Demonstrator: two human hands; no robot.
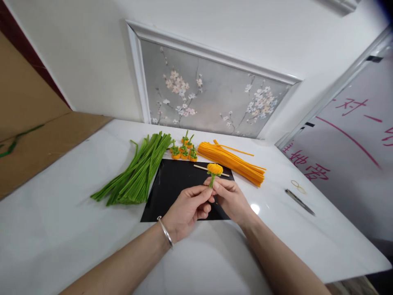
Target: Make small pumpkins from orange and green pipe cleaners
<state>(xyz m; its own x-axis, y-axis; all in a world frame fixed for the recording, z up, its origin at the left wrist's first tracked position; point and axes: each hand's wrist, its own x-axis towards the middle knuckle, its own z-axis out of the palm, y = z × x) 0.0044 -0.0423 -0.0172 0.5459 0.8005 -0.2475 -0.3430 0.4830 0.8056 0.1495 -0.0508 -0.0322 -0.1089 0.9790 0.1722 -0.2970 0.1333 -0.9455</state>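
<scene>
A small pipe-cleaner flower [215, 169], with an orange head and green leaves and stem, is held upright above the black mat [172, 184]. My left hand [192, 205] pinches the lower stem between thumb and forefinger. From the other side, my right hand [231, 196] closes its fingertips on the same stem just below the leaves. The stem's lower end is hidden by the fingers. Behind the flower head, a thin pale stick [200, 167] lies across the mat's far edge.
Green pipe cleaners [138, 172] lie bundled at left, orange pipe cleaners [231, 162] at the back right. Several finished orange flowers [184, 151] sit between them. Tweezers [300, 202] and pale rings [297, 186] lie on the right. A whiteboard [346, 135] and cardboard [46, 147] flank the table.
</scene>
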